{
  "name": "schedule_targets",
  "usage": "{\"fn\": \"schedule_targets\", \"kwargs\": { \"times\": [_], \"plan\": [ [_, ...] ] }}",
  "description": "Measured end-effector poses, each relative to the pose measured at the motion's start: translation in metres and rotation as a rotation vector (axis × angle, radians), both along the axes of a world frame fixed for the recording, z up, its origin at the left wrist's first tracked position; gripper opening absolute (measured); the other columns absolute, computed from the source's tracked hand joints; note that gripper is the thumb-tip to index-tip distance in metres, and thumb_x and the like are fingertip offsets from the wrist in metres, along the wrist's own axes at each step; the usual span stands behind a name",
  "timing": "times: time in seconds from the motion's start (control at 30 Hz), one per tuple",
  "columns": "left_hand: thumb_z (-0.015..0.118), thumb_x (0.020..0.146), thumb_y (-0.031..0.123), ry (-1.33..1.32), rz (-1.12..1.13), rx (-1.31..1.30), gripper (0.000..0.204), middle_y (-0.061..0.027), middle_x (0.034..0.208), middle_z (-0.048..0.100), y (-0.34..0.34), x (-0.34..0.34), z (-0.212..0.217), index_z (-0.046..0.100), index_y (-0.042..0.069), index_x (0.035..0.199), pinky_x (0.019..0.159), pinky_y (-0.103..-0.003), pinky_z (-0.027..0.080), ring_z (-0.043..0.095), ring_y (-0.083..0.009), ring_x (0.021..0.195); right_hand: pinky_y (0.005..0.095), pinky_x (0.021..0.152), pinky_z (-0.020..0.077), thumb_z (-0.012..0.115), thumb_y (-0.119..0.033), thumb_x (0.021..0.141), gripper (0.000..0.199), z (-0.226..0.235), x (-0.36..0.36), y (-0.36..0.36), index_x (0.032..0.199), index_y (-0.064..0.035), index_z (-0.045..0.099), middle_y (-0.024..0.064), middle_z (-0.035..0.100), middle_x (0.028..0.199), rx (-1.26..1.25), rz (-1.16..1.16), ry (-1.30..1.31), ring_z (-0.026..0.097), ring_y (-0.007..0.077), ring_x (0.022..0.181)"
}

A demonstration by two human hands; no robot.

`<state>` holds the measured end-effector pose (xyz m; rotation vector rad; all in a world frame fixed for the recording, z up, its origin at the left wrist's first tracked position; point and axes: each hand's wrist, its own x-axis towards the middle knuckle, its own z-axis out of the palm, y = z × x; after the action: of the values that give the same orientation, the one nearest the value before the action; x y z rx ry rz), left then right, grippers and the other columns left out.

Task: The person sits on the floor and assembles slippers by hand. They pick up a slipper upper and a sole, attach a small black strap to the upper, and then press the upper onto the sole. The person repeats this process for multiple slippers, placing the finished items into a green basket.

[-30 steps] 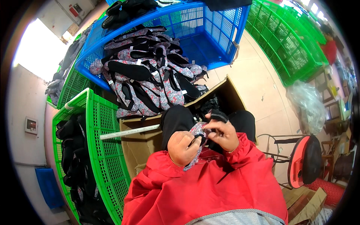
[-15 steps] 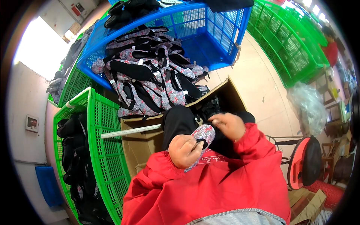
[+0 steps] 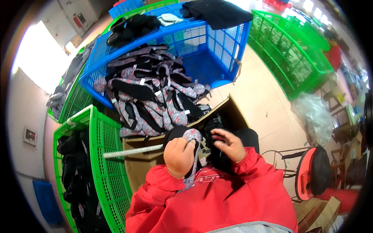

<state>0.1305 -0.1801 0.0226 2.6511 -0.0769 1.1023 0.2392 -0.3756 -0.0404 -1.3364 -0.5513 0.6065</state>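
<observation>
My left hand (image 3: 179,155) is closed around a floral-patterned shoe piece (image 3: 193,136) held upright just above my lap, its strap hanging down past my wrist. My right hand (image 3: 228,145) hovers beside it with fingers spread, over black pieces (image 3: 216,156) lying in an open cardboard box (image 3: 227,108). Both arms wear red sleeves (image 3: 217,198). Beyond the box, a blue crate (image 3: 227,46) tilts toward me and spills a heap of floral and black shoe pieces (image 3: 149,99).
A green crate (image 3: 105,155) with black pieces stands at my left, and more green crates (image 3: 291,54) at the right. A white rod (image 3: 132,151) lies across the box. A clear plastic bag (image 3: 314,116) and a red stool (image 3: 307,174) sit right.
My right hand let go of the floral piece, reached into the box, and is now back near it with fingers spread. My left hand kept holding the piece and turned it upright.
</observation>
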Motion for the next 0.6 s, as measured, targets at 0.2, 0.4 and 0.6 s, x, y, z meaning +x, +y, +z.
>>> {"fn": "schedule_targets", "kwargs": {
  "times": [0.2, 0.4, 0.6],
  "plan": [
    [0.063, 0.077, 0.007, 0.198, 0.012, 0.002, 0.01, -0.0081, 0.078, 0.052, -0.005, 0.023, 0.001, 0.063, 0.007, 0.087, 0.063, -0.039, 0.044, 0.055, -0.0276, 0.072, 0.0333, 0.106, 0.0388, 0.073, 0.005, 0.079, 0.084, 0.002, -0.016, 0.037, 0.149, -0.003, 0.029, 0.0102, 0.037, 0.147, -0.044, 0.084, -0.018, 0.045, 0.0209, 0.129],
    [0.065, 0.075, 0.006, 0.254, 0.048, -0.086, 0.011, -0.0095, 0.078, 0.055, -0.005, 0.027, -0.006, 0.065, 0.004, 0.086, 0.065, -0.04, 0.047, 0.058, -0.0292, 0.073, 0.0298, 0.105, 0.0396, 0.071, -0.005, 0.08, 0.068, -0.006, -0.026, 0.062, 0.141, -0.0015, 0.043, 0.0111, 0.051, 0.137, -0.163, -0.12, -0.058, 0.05, 0.0184, 0.125],
    [0.065, 0.074, 0.007, 0.234, 0.02, -0.104, 0.01, -0.0092, 0.08, 0.055, -0.002, 0.028, -0.005, 0.063, 0.005, 0.084, 0.066, -0.041, 0.046, 0.058, -0.0291, 0.075, 0.0363, 0.089, 0.0494, 0.071, -0.015, 0.076, 0.055, -0.025, -0.015, 0.087, 0.129, -0.0113, 0.055, 0.0177, 0.064, 0.118, -0.343, -0.276, -0.255, 0.062, 0.0323, 0.108]
  ]
}}
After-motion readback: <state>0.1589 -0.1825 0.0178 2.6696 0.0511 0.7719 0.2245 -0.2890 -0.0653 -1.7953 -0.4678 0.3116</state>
